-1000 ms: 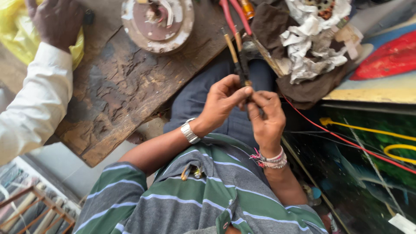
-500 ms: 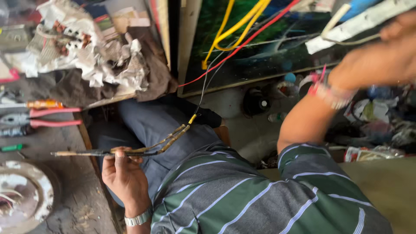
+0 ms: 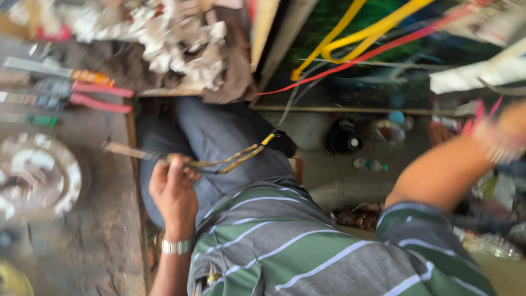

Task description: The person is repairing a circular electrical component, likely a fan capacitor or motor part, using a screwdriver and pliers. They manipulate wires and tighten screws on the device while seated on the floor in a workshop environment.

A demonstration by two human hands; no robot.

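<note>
Left hand [image 3: 174, 193] closed around a bundle of thin brownish wires [image 3: 222, 160], held over the lap in grey trousers — wire ends running right toward a yellow-tipped black piece [image 3: 280, 142] near the knee, a flat strip [image 3: 123, 149] sticking out left past the knuckles. Silver wristwatch [image 3: 176, 246] on that wrist. Right arm stretched off to the right, the right hand [image 3: 512, 123] blurred at the frame edge — fingers impossible to tell, open or shut. Red-handled pliers [image 3: 82, 94] and an orange-handled tool [image 3: 60, 71] on the worn wooden bench [image 3: 104, 241], left. Round white-and-brown coil part [image 3: 38, 178] below them. Crumpled white paper [image 3: 183, 38] up top. Yellow and red cables [image 3: 350, 41] across a green panel. Small bottles [image 3: 370, 163] on the floor, labels too blurred.
</note>
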